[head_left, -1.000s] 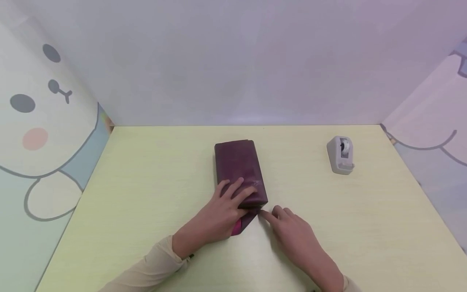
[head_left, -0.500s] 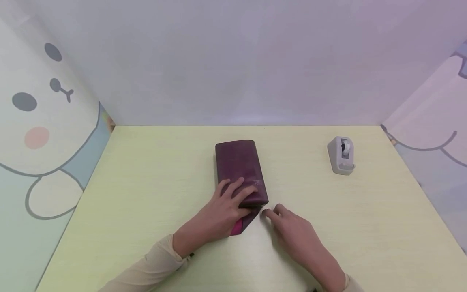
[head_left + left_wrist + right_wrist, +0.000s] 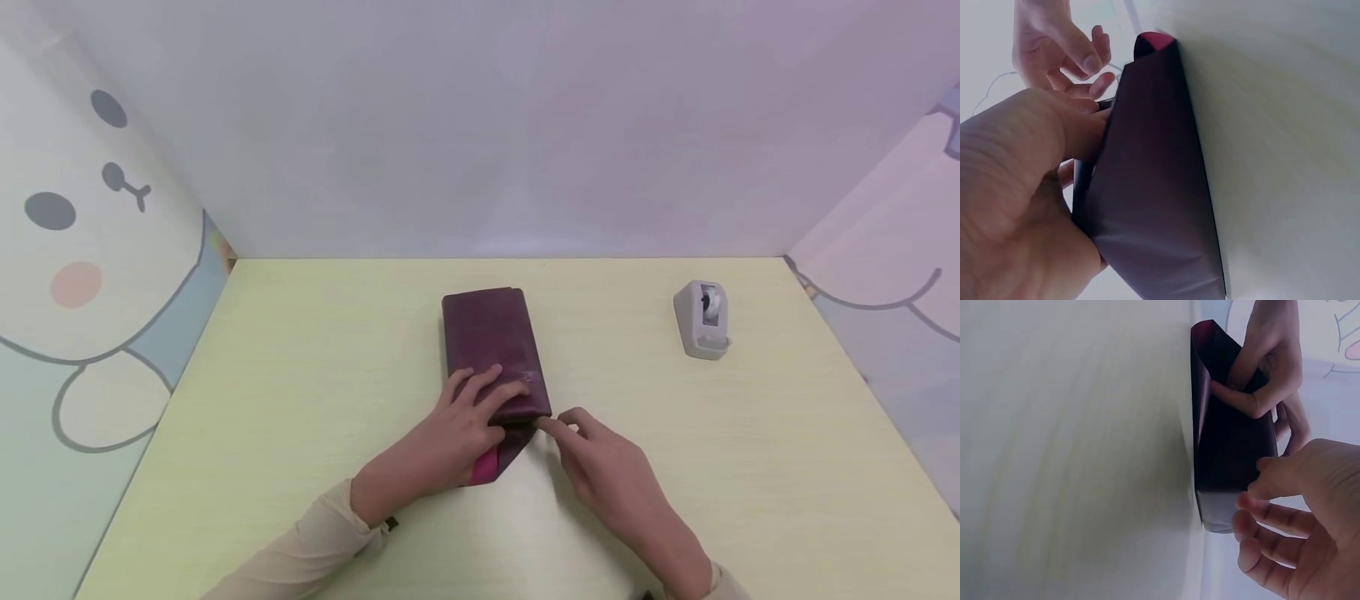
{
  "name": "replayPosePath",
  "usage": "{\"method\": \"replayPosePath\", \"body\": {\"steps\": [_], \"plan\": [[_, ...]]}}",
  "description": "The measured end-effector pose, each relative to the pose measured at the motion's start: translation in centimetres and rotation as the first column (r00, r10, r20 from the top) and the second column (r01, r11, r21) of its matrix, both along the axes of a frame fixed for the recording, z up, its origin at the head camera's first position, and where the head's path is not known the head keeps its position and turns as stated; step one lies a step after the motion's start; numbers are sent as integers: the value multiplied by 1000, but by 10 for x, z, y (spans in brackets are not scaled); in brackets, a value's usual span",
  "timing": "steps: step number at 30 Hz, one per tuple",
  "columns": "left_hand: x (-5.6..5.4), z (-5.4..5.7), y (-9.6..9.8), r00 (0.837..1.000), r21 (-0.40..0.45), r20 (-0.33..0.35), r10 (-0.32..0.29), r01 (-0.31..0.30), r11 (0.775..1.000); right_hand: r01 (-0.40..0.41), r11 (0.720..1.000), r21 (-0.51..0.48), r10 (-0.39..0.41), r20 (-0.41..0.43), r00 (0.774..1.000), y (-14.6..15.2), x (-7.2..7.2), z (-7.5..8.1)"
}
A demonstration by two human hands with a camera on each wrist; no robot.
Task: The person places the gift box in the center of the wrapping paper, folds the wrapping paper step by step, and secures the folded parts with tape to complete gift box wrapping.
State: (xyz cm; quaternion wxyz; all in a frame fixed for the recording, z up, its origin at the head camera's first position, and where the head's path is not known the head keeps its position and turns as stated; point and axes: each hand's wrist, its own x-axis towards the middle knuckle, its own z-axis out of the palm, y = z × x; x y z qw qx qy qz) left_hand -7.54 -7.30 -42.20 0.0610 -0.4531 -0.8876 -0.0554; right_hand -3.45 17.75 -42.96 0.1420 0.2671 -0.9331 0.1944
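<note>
A box wrapped in dark purple paper lies mid-table, its near end toward me. From that end juts a folded paper flap, tapering outward, with a bright pink inner side. My left hand holds the box, fingers spread over its top and thumb bent against the near end. At the near right corner, the thumb and index finger of my right hand pinch the paper edge; its other fingers are loosely bent. In the right wrist view the dark end face shows between both hands.
A grey tape dispenser with a roll of clear tape stands at the right rear of the pale wooden table. A plain wall rises behind the table, and panels with cartoon animals flank it.
My right fingers drew slightly away from the paper's corner, then came back to it, a little higher. The left thumb has bent back a little, and the box has stayed in place.
</note>
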Motion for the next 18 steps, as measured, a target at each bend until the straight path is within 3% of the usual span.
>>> {"method": "replayPosePath", "body": {"steps": [6,13,18], "plan": [[1,1,-1,1000,0,14,7,-7,1000,-9,996,87,15,-66,998,-5,-4,1],[2,2,-1,1000,8,7,9,-9,1000,-1,970,243,36,-137,990,-8,-7,4],[1,1,0,1000,-1,16,13,-13,1000,-5,977,213,28,-105,994,-1,-8,6]]}}
